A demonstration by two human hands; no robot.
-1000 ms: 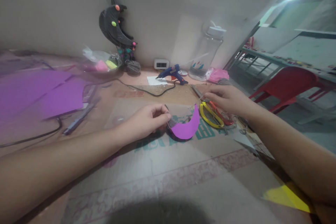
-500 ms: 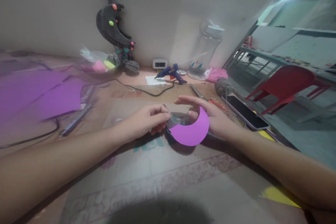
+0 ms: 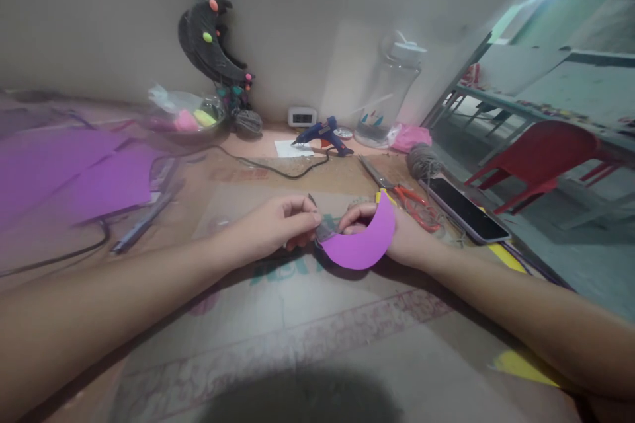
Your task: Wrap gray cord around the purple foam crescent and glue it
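Observation:
A purple crescent-moon cutout [image 3: 360,252] is held up over the cardboard mat, its purple face toward me. My left hand [image 3: 292,221] pinches the crescent's left tip, where some greyish material, perhaps yarn, shows around it. Behind the other end is my right hand [image 3: 404,234], its fingers curled into the inner curve and closed on the crescent. The crescent partly hides that palm. Just beyond the right hand lie scissors [image 3: 419,205] with orange-red handles. A ball of grey yarn [image 3: 423,162] rests behind them.
A phone [image 3: 466,210] lies at the right edge. Toward the wall are a blue glue gun [image 3: 323,132] with its cord, a small clock [image 3: 302,117] and a clear bottle [image 3: 387,99]. Purple sheets [image 3: 74,172] cover the left. A dark crescent ornament [image 3: 208,39] hangs on the wall.
My right hand's fingers, stretched out before, have curled down and in against the crescent. The scissors' handles show more clearly now. My left hand keeps its pinch.

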